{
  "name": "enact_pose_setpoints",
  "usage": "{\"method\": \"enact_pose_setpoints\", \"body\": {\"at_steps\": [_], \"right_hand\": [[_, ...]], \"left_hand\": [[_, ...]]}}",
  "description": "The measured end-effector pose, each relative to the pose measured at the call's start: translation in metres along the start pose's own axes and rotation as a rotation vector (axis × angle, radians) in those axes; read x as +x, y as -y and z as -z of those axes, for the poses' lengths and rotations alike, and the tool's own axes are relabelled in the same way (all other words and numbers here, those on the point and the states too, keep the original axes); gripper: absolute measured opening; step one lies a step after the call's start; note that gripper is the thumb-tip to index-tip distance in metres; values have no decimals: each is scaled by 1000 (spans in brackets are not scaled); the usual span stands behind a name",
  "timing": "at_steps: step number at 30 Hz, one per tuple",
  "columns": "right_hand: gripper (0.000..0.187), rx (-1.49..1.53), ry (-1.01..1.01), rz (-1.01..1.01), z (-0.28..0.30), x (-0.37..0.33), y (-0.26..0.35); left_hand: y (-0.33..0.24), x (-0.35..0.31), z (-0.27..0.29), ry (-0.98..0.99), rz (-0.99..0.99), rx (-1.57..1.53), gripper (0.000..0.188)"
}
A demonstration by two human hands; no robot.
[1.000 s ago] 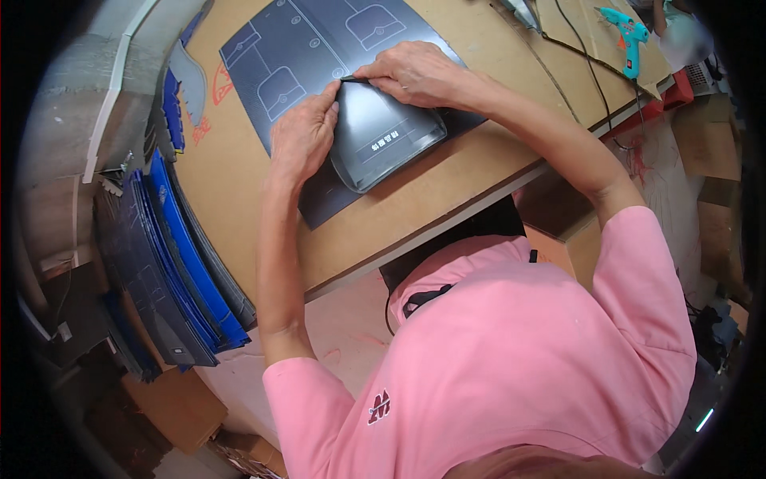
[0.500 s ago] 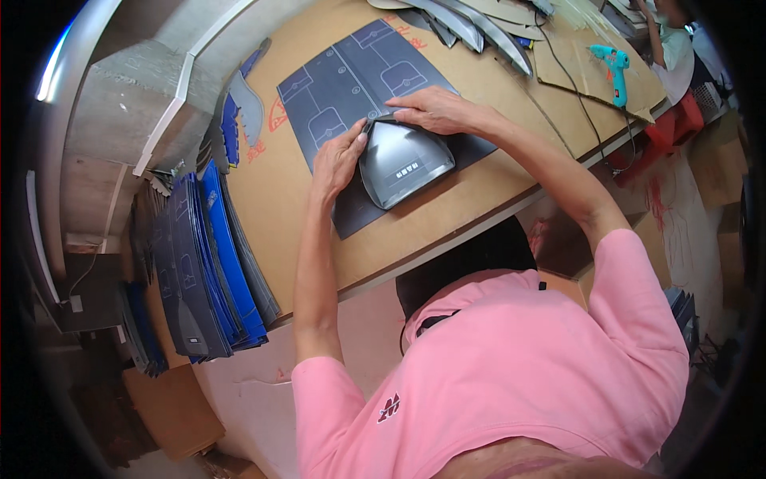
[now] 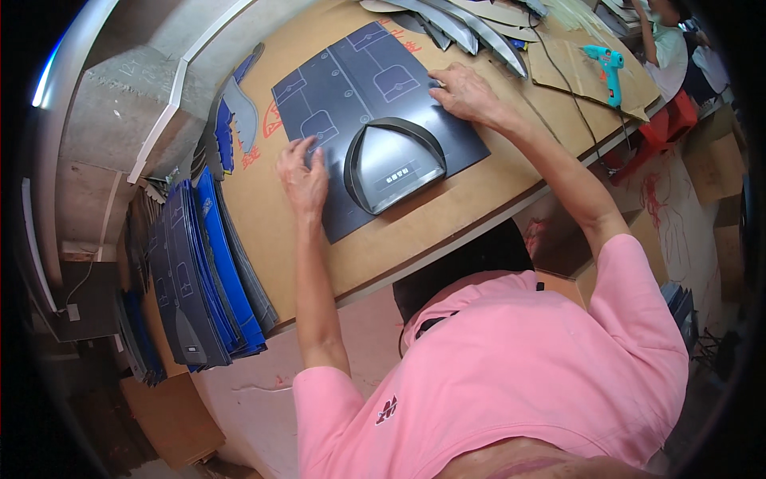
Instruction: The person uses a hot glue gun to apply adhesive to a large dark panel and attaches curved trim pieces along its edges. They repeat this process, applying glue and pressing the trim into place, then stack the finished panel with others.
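A dark grey panel (image 3: 359, 80) with thin printed outlines and a row of round marks lies on the worktable. On its near part sits a silver-grey, dome-shaped piece (image 3: 395, 172) with a raised, curved black rim and a small printed label. My left hand (image 3: 303, 177) is at the panel's left edge, fingers and thumb apart, with nothing seen in it. At the right edge is my right hand (image 3: 467, 93), its fingers slightly bent and apart, the tips at the panel. Whether those tips press on the panel I cannot tell. Both hands are clear of the dome-shaped piece.
A teal glue gun (image 3: 610, 72) with a cord lies on cardboard at the right. Curved grey strips (image 3: 471, 28) are heaped at the far edge. Stacked dark and blue panels (image 3: 199, 279) stand at the left, beside the brown tabletop (image 3: 263, 215). Another person (image 3: 666, 48) is at far right.
Both hands have let go of the dome-shaped piece's top and moved apart to the panel's sides. The piece's black rim now shows as an open arch. The panel has shifted slightly left.
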State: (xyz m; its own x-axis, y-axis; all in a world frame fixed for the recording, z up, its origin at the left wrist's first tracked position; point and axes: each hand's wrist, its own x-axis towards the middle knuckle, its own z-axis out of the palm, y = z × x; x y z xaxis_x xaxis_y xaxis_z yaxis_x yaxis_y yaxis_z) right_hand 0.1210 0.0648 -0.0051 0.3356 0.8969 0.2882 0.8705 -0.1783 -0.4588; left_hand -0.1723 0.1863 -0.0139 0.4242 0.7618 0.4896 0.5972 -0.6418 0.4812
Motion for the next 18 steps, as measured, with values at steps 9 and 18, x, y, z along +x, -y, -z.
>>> {"method": "enact_pose_setpoints", "body": {"at_steps": [9,18], "right_hand": [[27,154,212,346,-27,5,44],[28,115,288,397,-32,10,37]], "left_hand": [[-36,11,-21,361,-49,-330,34],[-45,7,-23,357,-119,-186,36]]}}
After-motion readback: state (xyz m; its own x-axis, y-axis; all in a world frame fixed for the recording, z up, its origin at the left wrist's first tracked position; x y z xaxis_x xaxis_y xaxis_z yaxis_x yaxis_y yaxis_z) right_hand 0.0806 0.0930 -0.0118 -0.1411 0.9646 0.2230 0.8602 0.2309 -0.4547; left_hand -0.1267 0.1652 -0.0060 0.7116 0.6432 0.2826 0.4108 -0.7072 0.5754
